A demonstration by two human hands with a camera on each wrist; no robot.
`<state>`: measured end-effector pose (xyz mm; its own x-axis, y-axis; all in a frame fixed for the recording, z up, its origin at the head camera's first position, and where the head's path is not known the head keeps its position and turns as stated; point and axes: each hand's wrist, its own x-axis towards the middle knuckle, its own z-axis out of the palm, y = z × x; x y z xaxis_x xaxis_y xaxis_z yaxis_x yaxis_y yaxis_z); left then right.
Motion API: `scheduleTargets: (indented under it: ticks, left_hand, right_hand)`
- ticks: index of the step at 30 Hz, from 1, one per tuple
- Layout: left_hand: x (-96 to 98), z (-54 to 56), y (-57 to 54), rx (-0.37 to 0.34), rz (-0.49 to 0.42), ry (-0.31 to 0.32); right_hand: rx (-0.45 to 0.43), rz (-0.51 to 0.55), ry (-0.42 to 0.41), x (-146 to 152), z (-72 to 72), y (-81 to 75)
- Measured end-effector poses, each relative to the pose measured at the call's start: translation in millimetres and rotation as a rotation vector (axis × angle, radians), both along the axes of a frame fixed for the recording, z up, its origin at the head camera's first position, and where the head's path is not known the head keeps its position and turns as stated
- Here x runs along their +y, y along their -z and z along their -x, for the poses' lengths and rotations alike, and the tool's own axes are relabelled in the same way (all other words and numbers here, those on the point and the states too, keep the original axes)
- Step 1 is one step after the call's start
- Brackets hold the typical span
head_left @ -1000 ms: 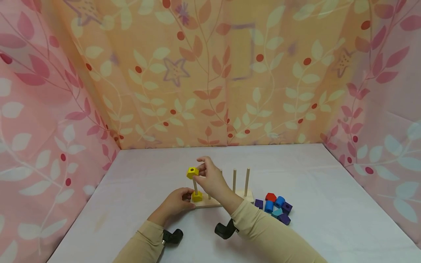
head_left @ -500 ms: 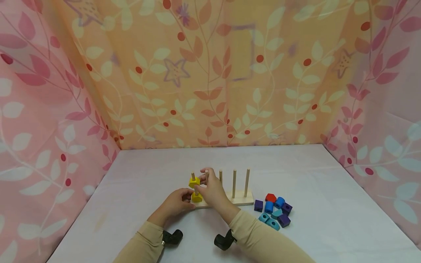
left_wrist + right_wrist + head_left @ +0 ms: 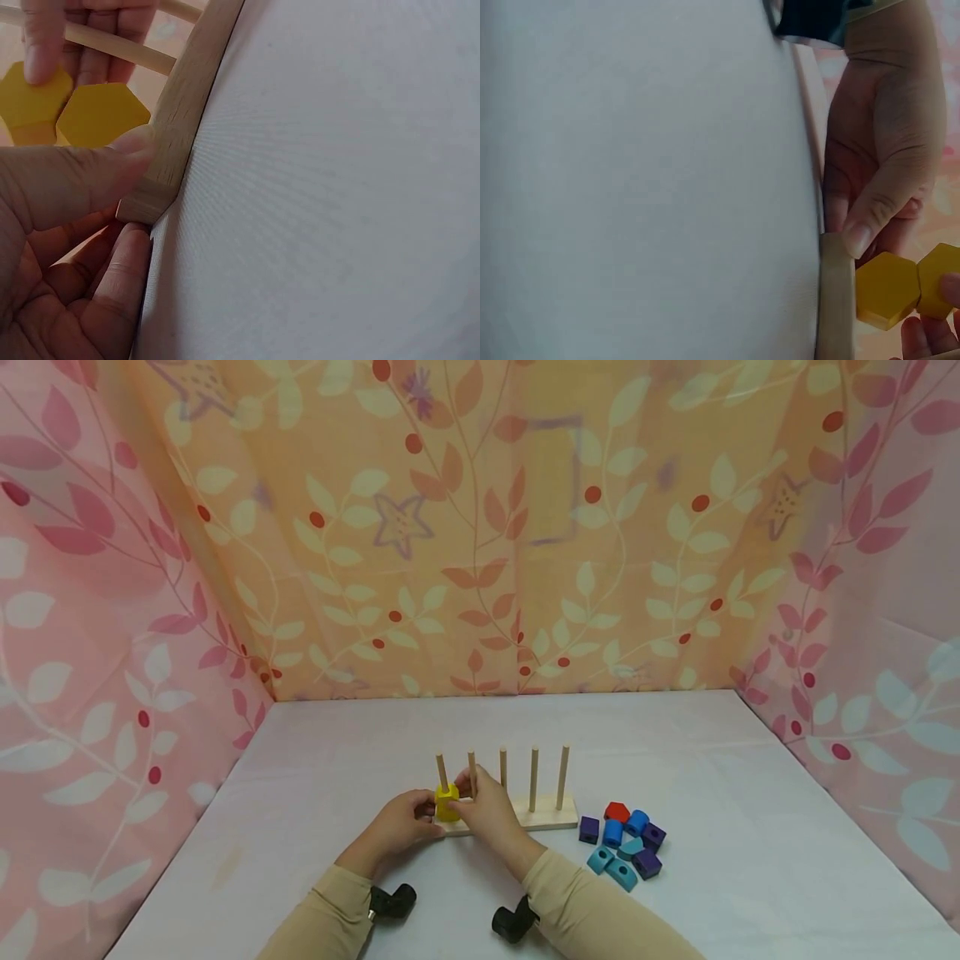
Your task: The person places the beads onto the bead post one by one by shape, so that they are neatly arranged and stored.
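Note:
A wooden peg board (image 3: 551, 818) with several upright pegs lies on the table. Its left end is gripped by my left hand (image 3: 396, 822), the thumb against the base's long edge and the fingers at its end. Two yellow hexagonal blocks are threaded on the leftmost peg. The lower block (image 3: 101, 114) sits against the base. My right hand (image 3: 491, 812) pinches the upper block (image 3: 30, 105), which rests right against the lower one; its thumb shows on the block's face in the left wrist view. Part of the base is hidden behind the right hand.
Right of the board lies a loose group of blocks: a red one (image 3: 617, 812), blue cylinders (image 3: 612, 832), purple blocks (image 3: 647, 862) and teal pieces (image 3: 622, 873). Patterned curtains (image 3: 480, 568) stand behind and beside the white table (image 3: 337, 735).
My right hand has lowered the upper yellow block from the tip of the leftmost peg down onto the lower block. My left hand has stayed on the board's end.

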<state>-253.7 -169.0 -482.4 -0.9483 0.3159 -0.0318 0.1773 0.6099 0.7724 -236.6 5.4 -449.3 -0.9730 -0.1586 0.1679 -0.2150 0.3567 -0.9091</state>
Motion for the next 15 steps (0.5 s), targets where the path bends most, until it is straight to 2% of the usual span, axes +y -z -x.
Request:
scheduleTargets:
  ticks: [5,15]
  left_hand:
    - [0.4,0.3,1.0,0.001,0.007,-0.007]
    - [1.4,-0.6,-1.3,-0.003,0.000,-0.004]
  right_hand:
    - [0.003,0.046,-0.025,0.0,1.4,5.7]
    - [0.002,-0.013,-0.054,4.9,2.5,4.5]
